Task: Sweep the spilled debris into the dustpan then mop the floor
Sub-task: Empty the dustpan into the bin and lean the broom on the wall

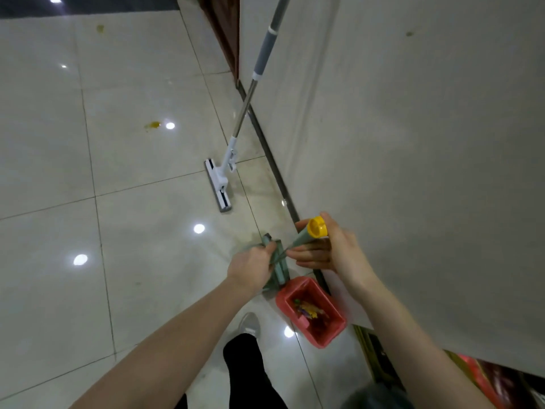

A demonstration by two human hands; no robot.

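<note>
My left hand [250, 268] is shut on a short green handle [267, 240] of the green dustpan [278, 271], which stands on the floor by the wall. My right hand [333, 249] holds a green broom handle with a yellow cap [316, 227], which slants down toward the dustpan. Just in front of me a red bin [284, 302] holds colourful debris [309, 309]. A white flat mop [218, 184] rests on the tiles, its grey and metal pole [261, 62] leaning against the wall. Yellow stains [152, 124] mark the floor at the left.
A grey wall [413, 143] fills the right side, with a dark skirting strip [271, 160] along its foot. A second faint yellow stain [100, 28] lies far off. My grey shoe [250, 323] and dark trouser leg are below the hands. Glossy tiles stretch to the left.
</note>
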